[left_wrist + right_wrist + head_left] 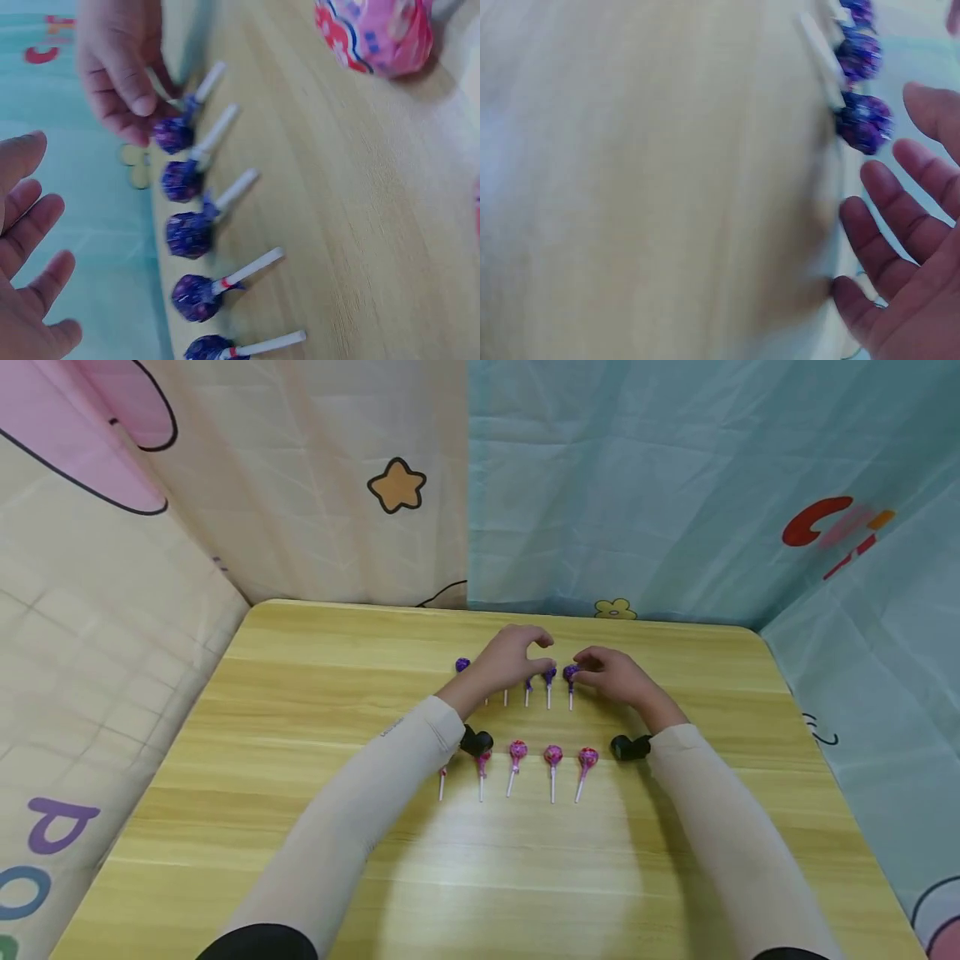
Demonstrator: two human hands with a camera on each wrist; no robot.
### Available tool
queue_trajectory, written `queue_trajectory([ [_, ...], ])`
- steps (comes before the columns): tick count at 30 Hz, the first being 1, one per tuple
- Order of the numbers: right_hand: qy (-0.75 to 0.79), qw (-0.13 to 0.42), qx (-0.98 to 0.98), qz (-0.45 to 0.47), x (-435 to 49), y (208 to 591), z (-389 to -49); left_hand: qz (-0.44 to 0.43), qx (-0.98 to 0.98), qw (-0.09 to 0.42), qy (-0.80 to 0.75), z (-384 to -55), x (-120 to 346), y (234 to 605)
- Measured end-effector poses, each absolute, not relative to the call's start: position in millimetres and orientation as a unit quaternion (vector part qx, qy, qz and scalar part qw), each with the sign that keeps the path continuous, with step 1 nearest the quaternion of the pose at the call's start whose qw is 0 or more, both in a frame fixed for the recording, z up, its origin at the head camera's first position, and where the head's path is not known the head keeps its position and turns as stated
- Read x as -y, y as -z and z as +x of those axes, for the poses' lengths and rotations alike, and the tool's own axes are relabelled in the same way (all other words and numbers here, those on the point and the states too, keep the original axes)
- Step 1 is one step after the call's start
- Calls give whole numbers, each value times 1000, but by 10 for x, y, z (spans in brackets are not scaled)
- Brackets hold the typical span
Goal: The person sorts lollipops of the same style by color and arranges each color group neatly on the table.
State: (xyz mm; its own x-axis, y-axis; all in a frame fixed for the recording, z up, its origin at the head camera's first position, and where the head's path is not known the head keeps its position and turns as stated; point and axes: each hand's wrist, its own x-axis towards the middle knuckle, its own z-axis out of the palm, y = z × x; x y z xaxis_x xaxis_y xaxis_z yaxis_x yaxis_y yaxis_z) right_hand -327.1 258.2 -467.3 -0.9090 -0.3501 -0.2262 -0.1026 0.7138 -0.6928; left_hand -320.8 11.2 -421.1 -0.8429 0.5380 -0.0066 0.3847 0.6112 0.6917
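Observation:
My left hand [508, 660] hovers over a row of purple-wrapped lollipops, thumb and fingers spread, with nothing in its grasp. In the left wrist view its fingers [37, 221] are parted, off to the side of the row. My right hand [617, 678] is at the right end of that row, fingertips close beside the last purple lollipop [571, 672]. Seen from the right wrist, the fingers [900, 217] are loosely bent and apart, near the round head of the end lollipop [865, 124]. Part of the purple row is hidden behind my left hand.
Nearer to me lies a second row, of pink-wrapped lollipops [553, 755], its left end partly covered by my left sleeve and wrist camera [476, 742]. The wooden table [285, 693] ends at a printed curtain [600, 485] behind the purple row.

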Motion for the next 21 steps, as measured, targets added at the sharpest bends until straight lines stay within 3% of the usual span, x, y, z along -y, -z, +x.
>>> queue_trajectory([
  [11,396,143,-901,-106,-2659,4484,-3082,254,-865,108,-419,-2862,248,4033],
  [21,414,130,-891,-133,-2560,4390,-2867,252,-861,142,-417,-2633,638,4179],
])
